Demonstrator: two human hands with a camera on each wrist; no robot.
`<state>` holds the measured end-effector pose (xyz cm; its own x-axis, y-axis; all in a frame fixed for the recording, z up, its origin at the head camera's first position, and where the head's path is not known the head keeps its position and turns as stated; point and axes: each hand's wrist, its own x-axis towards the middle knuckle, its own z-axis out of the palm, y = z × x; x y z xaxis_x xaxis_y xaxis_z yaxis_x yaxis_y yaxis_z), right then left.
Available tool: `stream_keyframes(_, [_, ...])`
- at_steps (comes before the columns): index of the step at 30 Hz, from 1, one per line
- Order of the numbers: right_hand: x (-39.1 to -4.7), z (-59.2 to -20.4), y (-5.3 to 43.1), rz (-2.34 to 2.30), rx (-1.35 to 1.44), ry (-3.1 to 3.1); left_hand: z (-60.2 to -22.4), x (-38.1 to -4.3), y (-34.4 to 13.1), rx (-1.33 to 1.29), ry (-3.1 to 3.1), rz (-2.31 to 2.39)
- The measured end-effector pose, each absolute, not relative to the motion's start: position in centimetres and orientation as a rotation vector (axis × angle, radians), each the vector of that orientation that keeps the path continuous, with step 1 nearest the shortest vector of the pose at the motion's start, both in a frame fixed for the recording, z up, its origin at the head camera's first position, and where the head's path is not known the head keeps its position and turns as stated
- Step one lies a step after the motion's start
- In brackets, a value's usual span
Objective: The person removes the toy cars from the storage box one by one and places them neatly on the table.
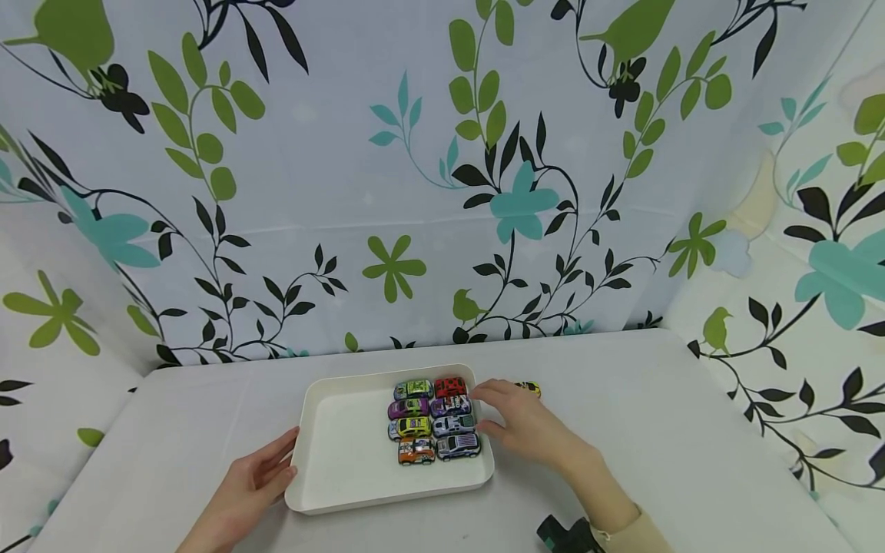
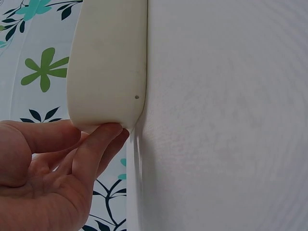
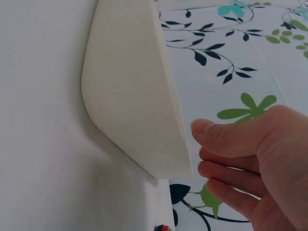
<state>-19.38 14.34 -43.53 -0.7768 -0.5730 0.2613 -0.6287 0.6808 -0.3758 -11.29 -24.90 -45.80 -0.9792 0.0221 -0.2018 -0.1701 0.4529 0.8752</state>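
A white rectangular tray holds several toy cars in two columns at its right side. Among them are a red car, an orange car and a silver-grey car. My left hand touches the tray's left end from outside, and the left wrist view shows its fingertips against the tray wall. At the right rim is my right hand, its fingertips close to the cars. In the right wrist view its fingers are loosely bent beside the rim with nothing seen between them.
A yellow toy car sits on the white table just beyond my right hand, partly hidden by it. A black device is beside my right wrist. Leaf-printed cloth hangs behind the table and at both sides.
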Motion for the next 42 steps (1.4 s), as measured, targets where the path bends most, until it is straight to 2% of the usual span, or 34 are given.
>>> stream_keyframes(29, [-18.5, -45.0, 12.4, 0.688, 1.224, -2.717, -45.7, -11.4, -25.0, -0.106, 2.536, 1.528])
stream_keyframes(42, [-18.3, -45.4, 11.7, 0.642, 1.191, -2.811, -45.8, -11.5, -25.1, -0.11, 2.539, 1.524])
